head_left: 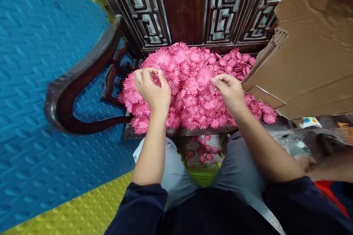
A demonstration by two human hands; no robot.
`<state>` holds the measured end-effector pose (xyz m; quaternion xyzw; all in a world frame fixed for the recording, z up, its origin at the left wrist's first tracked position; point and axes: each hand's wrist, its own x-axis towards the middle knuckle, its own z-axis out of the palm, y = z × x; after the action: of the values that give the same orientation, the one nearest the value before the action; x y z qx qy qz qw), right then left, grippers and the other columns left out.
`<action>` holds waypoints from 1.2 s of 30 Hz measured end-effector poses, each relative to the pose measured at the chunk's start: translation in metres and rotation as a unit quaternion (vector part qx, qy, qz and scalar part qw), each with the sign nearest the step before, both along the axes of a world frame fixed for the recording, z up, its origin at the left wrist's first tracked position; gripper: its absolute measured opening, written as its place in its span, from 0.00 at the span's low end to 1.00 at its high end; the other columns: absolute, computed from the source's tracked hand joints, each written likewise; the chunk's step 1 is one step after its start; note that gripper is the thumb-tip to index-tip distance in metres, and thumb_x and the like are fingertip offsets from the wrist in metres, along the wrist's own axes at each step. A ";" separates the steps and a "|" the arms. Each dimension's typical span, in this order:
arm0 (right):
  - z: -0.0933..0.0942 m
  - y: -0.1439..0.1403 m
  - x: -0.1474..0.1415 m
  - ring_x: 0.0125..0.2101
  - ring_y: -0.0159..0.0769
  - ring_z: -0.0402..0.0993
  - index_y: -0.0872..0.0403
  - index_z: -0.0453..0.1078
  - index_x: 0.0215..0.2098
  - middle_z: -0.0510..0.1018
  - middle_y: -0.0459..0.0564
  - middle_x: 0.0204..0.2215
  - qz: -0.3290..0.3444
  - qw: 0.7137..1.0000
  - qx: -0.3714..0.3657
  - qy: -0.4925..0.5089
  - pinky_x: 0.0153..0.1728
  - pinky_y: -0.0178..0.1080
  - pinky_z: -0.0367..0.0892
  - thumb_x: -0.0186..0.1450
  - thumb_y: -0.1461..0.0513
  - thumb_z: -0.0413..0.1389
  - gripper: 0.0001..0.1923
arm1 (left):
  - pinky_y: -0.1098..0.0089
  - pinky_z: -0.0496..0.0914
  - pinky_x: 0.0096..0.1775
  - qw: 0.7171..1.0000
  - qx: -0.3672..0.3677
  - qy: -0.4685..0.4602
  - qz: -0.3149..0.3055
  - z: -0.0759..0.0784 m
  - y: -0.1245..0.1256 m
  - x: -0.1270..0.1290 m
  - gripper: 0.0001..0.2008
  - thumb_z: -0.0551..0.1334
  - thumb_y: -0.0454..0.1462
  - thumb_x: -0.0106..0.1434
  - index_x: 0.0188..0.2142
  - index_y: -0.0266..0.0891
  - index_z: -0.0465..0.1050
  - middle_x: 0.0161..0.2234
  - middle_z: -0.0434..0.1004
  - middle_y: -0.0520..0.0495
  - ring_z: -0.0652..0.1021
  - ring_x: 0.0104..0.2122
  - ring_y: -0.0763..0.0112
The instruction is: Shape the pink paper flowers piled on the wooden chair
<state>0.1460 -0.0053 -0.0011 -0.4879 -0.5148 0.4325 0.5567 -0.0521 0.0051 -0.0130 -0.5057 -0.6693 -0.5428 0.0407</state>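
Heap of pink flowers on a carved wooden chair seat, its long axis running left to right, faces mostly upward. Left hand and right hand rest on it, fingertips pinched on single blooms. Cardboard box stands at right.

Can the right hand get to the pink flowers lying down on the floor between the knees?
Probably not straight away. The right hand is up on the flower pile, and the fallen flowers lie below the wooden seat edge, in the narrow gap between the knees.
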 end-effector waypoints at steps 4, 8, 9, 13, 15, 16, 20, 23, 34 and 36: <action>-0.002 0.000 -0.002 0.23 0.24 0.63 0.54 0.67 0.24 0.68 0.41 0.21 0.002 1.000 -0.009 0.004 0.30 0.34 0.63 0.55 0.64 0.56 0.03 | 0.54 0.59 0.52 0.998 -0.057 0.022 -0.004 -0.002 0.003 -0.002 0.04 0.64 0.36 0.52 0.28 0.40 0.71 0.37 0.67 0.44 0.68 0.45 0.57; -0.007 0.002 -0.001 0.23 0.25 0.64 0.54 0.68 0.23 0.70 0.41 0.21 -0.017 0.999 -0.022 0.022 0.31 0.34 0.64 0.53 0.65 0.57 0.02 | 0.57 0.61 0.50 1.000 -0.024 0.011 -0.010 0.001 0.001 -0.001 0.06 0.64 0.37 0.53 0.33 0.40 0.73 0.37 0.70 0.45 0.70 0.43 0.60; -0.007 0.003 -0.001 0.23 0.25 0.64 0.54 0.68 0.23 0.70 0.41 0.21 -0.023 0.999 -0.017 0.021 0.30 0.34 0.63 0.53 0.65 0.57 0.02 | 0.57 0.62 0.50 1.000 -0.012 0.012 -0.010 0.002 0.000 0.000 0.07 0.64 0.38 0.54 0.33 0.40 0.74 0.36 0.70 0.45 0.71 0.42 0.60; 0.003 0.009 -0.007 0.25 0.26 0.66 0.53 0.70 0.25 0.73 0.42 0.23 -0.026 0.998 0.048 -0.034 0.31 0.35 0.64 0.55 0.62 0.58 0.03 | 0.60 0.63 0.47 0.999 0.031 0.015 -0.010 0.003 -0.004 0.007 0.05 0.62 0.36 0.56 0.33 0.40 0.73 0.35 0.69 0.46 0.71 0.39 0.63; 0.015 0.020 -0.015 0.28 0.27 0.67 0.53 0.70 0.25 0.73 0.43 0.25 -0.004 0.994 0.086 -0.072 0.34 0.36 0.64 0.56 0.60 0.58 0.05 | 0.61 0.63 0.47 0.999 0.047 0.020 -0.017 0.001 -0.005 0.010 0.04 0.60 0.35 0.57 0.34 0.40 0.72 0.35 0.68 0.47 0.71 0.39 0.64; 0.021 0.028 -0.020 0.30 0.27 0.68 0.53 0.70 0.25 0.73 0.43 0.26 0.016 0.991 0.104 -0.088 0.36 0.36 0.64 0.57 0.59 0.57 0.05 | 0.61 0.63 0.46 0.998 0.051 0.023 -0.022 0.000 -0.005 0.010 0.05 0.60 0.35 0.57 0.34 0.41 0.72 0.35 0.68 0.47 0.71 0.39 0.65; 0.031 0.066 -0.044 0.33 0.29 0.68 0.54 0.69 0.24 0.71 0.43 0.24 0.056 0.980 0.135 -0.138 0.41 0.39 0.64 0.59 0.61 0.55 0.07 | 0.62 0.62 0.46 0.998 0.053 0.009 -0.038 -0.002 -0.005 0.008 0.05 0.58 0.33 0.58 0.34 0.40 0.70 0.34 0.68 0.48 0.71 0.37 0.66; 0.023 0.082 -0.056 0.29 0.32 0.66 0.56 0.69 0.19 0.68 0.44 0.20 0.042 0.970 0.089 -0.222 0.41 0.43 0.63 0.54 0.66 0.58 0.06 | 0.64 0.62 0.43 0.998 0.056 -0.013 -0.039 -0.002 -0.004 0.005 0.05 0.57 0.31 0.58 0.34 0.40 0.70 0.32 0.68 0.49 0.70 0.34 0.68; -0.004 0.101 0.019 0.28 0.29 0.67 0.57 0.72 0.26 0.73 0.46 0.23 -0.076 0.951 0.112 -0.277 0.41 0.43 0.65 0.56 0.65 0.56 0.04 | 0.66 0.63 0.42 0.995 0.057 -0.046 -0.070 -0.002 -0.004 0.009 0.05 0.56 0.31 0.59 0.33 0.40 0.68 0.32 0.69 0.50 0.70 0.33 0.70; -0.011 0.126 0.042 0.28 0.31 0.69 0.61 0.72 0.26 0.75 0.49 0.24 -0.087 0.937 0.023 -0.336 0.40 0.43 0.65 0.57 0.64 0.55 0.07 | 0.67 0.63 0.42 0.995 0.055 -0.042 -0.068 -0.003 -0.005 0.009 0.05 0.55 0.31 0.59 0.34 0.40 0.68 0.33 0.70 0.50 0.70 0.34 0.70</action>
<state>0.1883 0.1206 -0.0121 -0.6348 -0.6373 0.1814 0.3975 -0.0429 0.0006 -0.0156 -0.5233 -0.6036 -0.6015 0.0032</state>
